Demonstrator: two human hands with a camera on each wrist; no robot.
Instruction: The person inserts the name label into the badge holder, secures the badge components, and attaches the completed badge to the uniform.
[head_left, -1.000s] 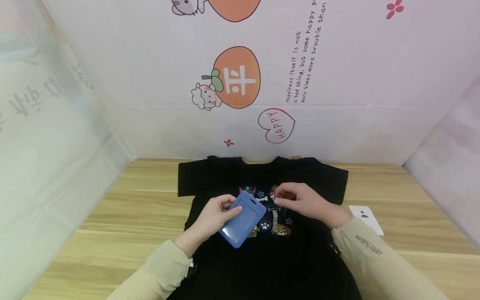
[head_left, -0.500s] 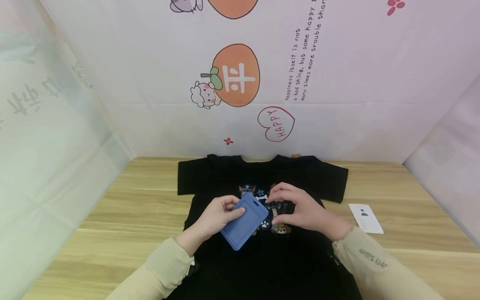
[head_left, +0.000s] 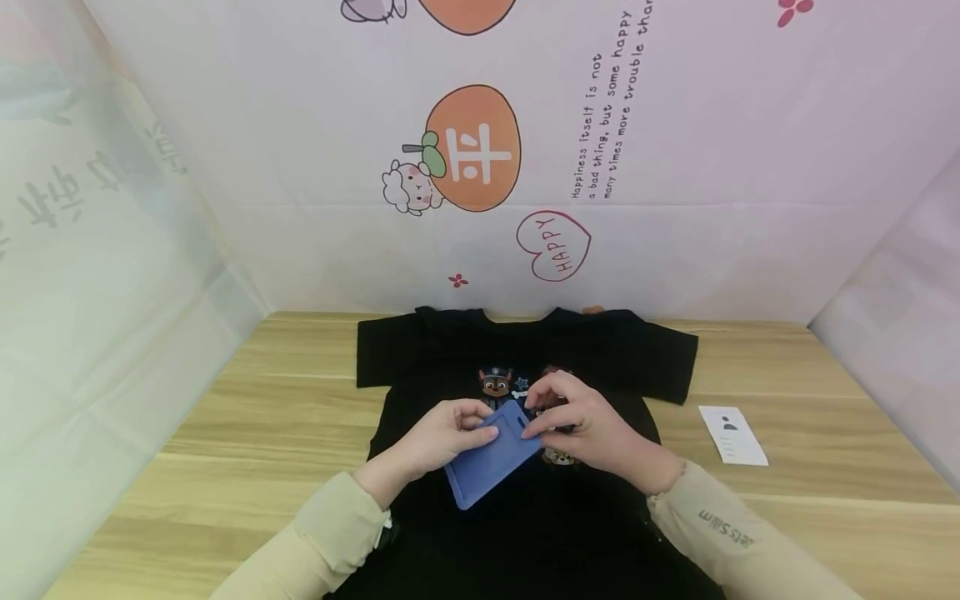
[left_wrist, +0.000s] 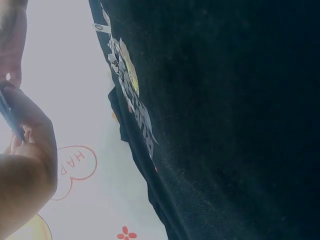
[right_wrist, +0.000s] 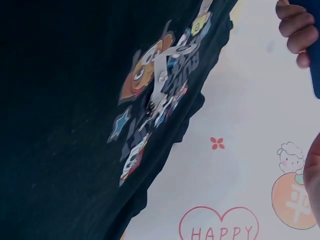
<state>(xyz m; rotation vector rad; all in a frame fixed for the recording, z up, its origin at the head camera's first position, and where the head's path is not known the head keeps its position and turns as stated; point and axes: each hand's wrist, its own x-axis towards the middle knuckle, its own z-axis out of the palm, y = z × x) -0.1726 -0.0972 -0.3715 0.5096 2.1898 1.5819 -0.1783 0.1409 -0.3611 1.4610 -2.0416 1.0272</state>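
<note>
My left hand [head_left: 455, 435] grips a blue badge holder [head_left: 491, 467] by its upper left edge, thumb on the front and fingers behind. The holder tilts over a black T-shirt [head_left: 525, 533] spread on the table. My right hand [head_left: 581, 421] pinches the holder's slotted end, its fingertips beside the slot. The left wrist view catches the holder edge-on as a dark strip [left_wrist: 9, 114]. In the right wrist view its blue back [right_wrist: 314, 55] shows at the edge. A badge strap clip [right_wrist: 161, 67] with a round snap lies over the shirt's cartoon print [right_wrist: 145, 75].
A white ID card [head_left: 733, 436] with a person icon lies right of the shirt on the wooden table [head_left: 247, 417]. A printed white cloth [head_left: 330, 167] hangs behind the table, with pale cloth walls on both sides.
My right hand has moved left and down from over the print to the holder's slotted end. The holder has turned and dropped slightly. The card, earlier partly under the sleeve, now shows fully.
</note>
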